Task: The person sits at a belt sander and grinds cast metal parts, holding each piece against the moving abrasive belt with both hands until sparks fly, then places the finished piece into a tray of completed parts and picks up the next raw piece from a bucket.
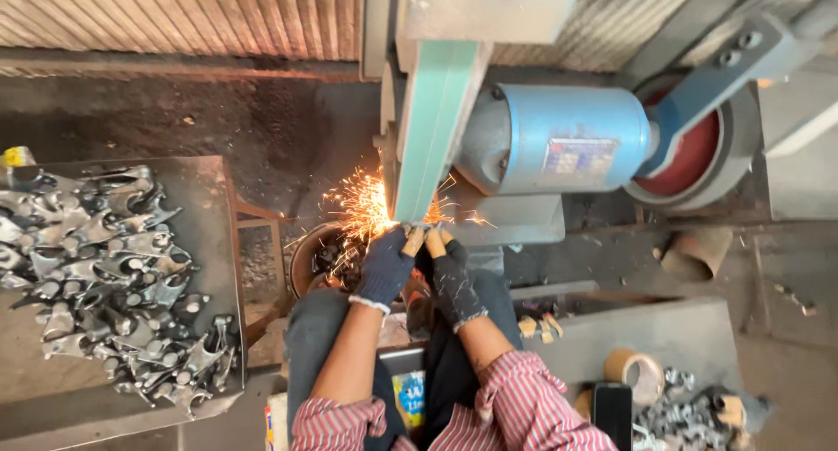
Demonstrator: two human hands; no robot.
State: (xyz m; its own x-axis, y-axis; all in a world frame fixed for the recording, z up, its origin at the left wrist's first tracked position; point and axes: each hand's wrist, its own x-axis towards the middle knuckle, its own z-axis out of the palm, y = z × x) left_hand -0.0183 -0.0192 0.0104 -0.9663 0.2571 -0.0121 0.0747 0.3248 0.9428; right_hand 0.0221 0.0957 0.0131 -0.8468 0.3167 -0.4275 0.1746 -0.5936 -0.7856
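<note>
A: What is being crowded at the centre of the frame?

B: Little open room is being left there. The green belt (434, 123) is being met at its lower edge by both gloved hands, with the blue motor (559, 139) just to the right and a round bin (307, 257) just beside the left hand (385, 266).

A: How are the hands being posed?

B: Both forearms are being stretched upward from the lower centre. The left grip and the right hand (451, 278) are being closed together on a small workpiece (417, 233), mostly hidden, pressed against the belt; sparks (362, 208) are being thrown leftward.

A: And the left side?

B: A worktop (205, 220) is being filled to its edge by grey metal parts (105, 276).
</note>
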